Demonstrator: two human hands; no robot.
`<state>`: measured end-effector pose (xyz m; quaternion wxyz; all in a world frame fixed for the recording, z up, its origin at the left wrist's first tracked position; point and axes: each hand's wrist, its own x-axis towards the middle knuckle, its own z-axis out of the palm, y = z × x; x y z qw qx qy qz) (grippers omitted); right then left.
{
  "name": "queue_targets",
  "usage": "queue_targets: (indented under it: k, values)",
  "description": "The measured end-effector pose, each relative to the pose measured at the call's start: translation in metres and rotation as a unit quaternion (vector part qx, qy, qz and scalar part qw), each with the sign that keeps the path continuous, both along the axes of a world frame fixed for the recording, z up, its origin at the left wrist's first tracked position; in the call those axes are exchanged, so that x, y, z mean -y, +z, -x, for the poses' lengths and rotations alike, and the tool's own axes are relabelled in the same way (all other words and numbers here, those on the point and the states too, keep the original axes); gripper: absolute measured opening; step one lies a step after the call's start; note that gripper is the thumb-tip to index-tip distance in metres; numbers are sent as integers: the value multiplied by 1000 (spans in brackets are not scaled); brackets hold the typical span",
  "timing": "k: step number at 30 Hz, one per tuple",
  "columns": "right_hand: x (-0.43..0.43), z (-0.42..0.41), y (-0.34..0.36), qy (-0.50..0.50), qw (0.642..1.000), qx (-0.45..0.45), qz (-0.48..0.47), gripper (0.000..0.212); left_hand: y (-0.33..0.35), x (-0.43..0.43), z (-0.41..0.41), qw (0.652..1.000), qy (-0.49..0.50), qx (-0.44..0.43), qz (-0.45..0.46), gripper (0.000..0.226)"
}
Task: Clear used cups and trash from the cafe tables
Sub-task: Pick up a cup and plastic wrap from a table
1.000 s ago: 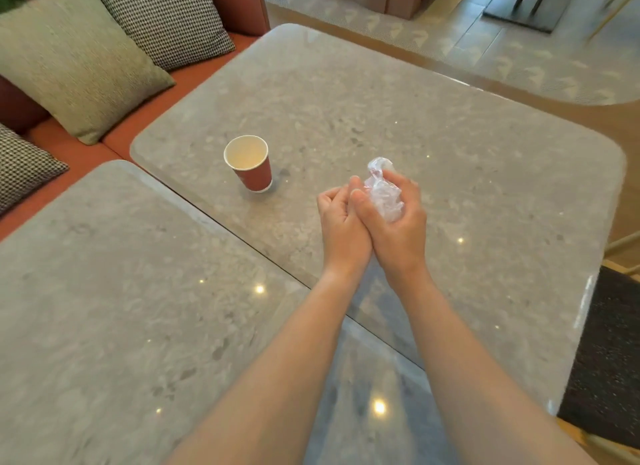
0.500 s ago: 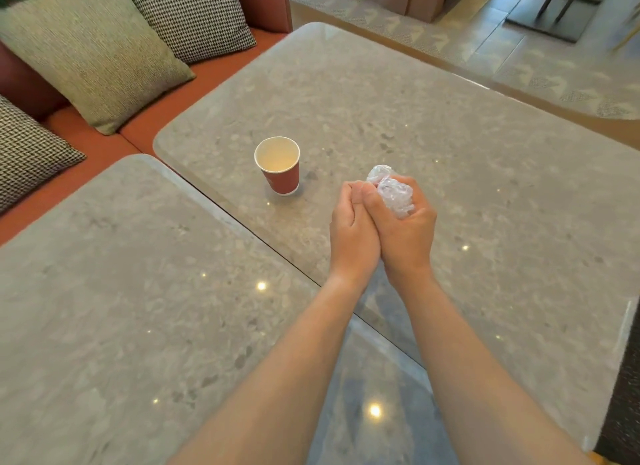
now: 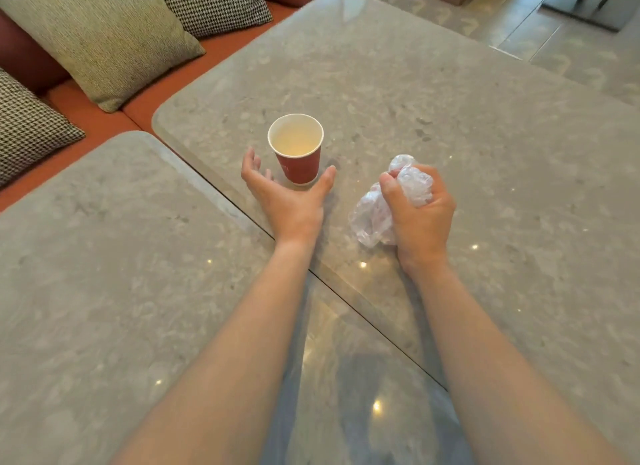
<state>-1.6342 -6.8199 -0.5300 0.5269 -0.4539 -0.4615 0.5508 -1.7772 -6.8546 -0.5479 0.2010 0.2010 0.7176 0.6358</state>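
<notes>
Red-walled with a white rim, the paper cup [image 3: 298,168] stands upright on the far counter [image 3: 450,100], close to that counter's near-left edge and just beyond the narrow seam that separates it from the near counter [image 3: 104,274]. Its inside looks pale; whether anything is in it cannot be told.

The left grip [image 3: 289,204] is released, palm turned towards the cup, with the thumb spread out to the right of the cup's base and the fingers fanned to its left. The cup sits in the gap between them. The thumb tip is just beside the base, but the blur does not show whether it touches.

The right grip [image 3: 420,218] is clenched around a crumpled wad of clear plastic wrap [image 3: 372,218], well to the right of the cup. Part of the wrap bulges out above the curled fingers and a looser part hangs out on the left side of the fist, low over the stone surface.

Both counters are grey speckled stone with rounded corners. On the far left runs an orange-red bench [image 3: 104,121] carrying a green cushion [image 3: 104,31] with a houndstooth cushion [image 3: 211,3] on its right. Tiled floor [image 3: 571,59] shows at the far right.
</notes>
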Motion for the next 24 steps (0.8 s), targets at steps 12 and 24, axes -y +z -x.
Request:
queue_targets:
  k: [12,24]
  values:
    - [-11,-3,-9,16,1000,11,22,19,31,-2,-8,997,5,-70,-37,77]
    - [100,-83,163,2,997,-64,-35,21,187,129,-115,984,-82,-104,-122,64]
